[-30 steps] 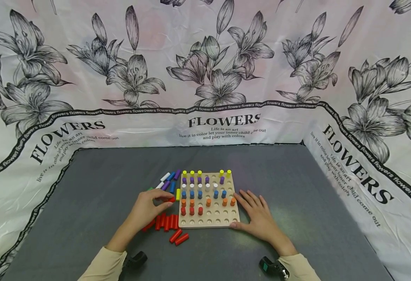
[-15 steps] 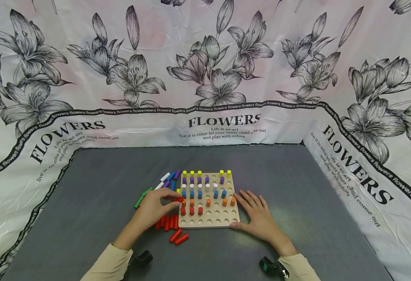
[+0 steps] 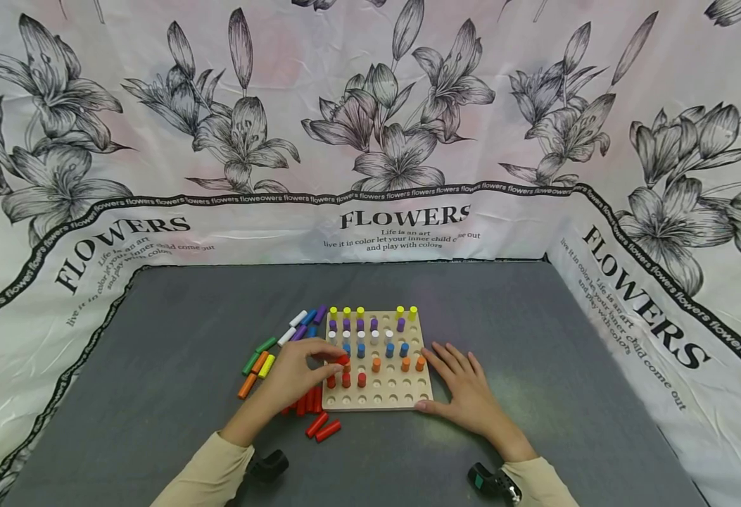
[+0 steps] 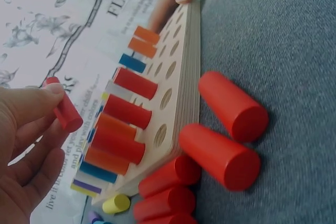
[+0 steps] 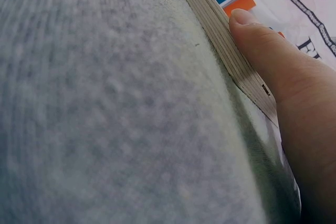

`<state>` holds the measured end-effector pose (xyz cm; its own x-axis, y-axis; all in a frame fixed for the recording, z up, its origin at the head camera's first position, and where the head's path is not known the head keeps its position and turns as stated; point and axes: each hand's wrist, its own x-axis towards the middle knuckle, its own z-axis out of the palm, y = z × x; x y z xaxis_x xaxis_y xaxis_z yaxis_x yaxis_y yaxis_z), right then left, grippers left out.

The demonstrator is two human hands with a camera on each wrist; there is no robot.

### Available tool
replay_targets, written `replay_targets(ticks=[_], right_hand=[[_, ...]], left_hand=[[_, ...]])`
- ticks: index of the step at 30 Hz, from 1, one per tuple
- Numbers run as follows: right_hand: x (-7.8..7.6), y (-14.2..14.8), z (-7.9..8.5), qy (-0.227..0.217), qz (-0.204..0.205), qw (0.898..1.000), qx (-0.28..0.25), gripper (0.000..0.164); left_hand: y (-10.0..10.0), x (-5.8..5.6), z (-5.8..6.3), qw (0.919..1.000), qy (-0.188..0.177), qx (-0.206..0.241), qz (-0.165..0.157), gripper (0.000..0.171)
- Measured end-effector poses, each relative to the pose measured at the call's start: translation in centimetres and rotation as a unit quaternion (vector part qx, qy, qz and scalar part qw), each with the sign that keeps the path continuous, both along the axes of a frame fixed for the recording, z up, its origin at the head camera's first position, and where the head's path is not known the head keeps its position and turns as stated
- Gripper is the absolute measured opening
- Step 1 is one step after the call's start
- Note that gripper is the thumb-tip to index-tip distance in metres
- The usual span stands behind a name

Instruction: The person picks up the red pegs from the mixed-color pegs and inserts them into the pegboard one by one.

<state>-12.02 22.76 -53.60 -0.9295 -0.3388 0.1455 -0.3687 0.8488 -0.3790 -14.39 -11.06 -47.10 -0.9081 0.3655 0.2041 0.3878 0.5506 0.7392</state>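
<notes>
My left hand (image 3: 299, 373) pinches a red peg (image 4: 66, 106) between thumb and fingers, above the left part of a wooden pegboard (image 3: 402, 400). In the left wrist view that peg hangs tilted, apart from the board. Rows of yellow, purple, white, blue, orange and red pegs stand upright in the holes; the red row holds three, such as the red peg (image 3: 362, 380). My right hand (image 3: 468, 394) rests at the board's right edge, fingers straight and spread. Its thumb (image 5: 262, 45) touches the near right corner in the right wrist view.
Two loose red pegs (image 4: 233, 106) lie in front of the board, with several more red ones against its left side. Green pegs (image 3: 250, 363), orange, yellow, white, blue and purple pegs lie farther left on the grey table (image 3: 535, 338). A flowered cloth (image 3: 269, 232) surrounds the table.
My left hand has moved right with the red peg, from beside the board to over its left columns. Loose orange and yellow pegs at left have come into view. The right hand stays still.
</notes>
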Motion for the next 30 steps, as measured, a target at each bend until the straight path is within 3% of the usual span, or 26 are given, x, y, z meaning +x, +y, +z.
replay_targets(ticks=[16, 25, 30], right_hand=[[-0.1, 0.0, 0.0, -0.007, -0.002, 1.0, 0.002, 0.097], [-0.1, 0.0, 0.0, -0.008, -0.003, 1.0, 0.003, 0.097], [-0.1, 0.0, 0.0, -0.009, -0.003, 1.0, 0.003, 0.097]], left_hand=[[2.5, -0.2, -0.1, 0.9982, 0.004, 0.032, -0.051, 0.024], [3.6, -0.1, -0.2, 0.9979, -0.004, 0.016, -0.063, 0.022], [4.0, -0.4, -0.6, 0.998, 0.018, -0.005, -0.06, 0.02]])
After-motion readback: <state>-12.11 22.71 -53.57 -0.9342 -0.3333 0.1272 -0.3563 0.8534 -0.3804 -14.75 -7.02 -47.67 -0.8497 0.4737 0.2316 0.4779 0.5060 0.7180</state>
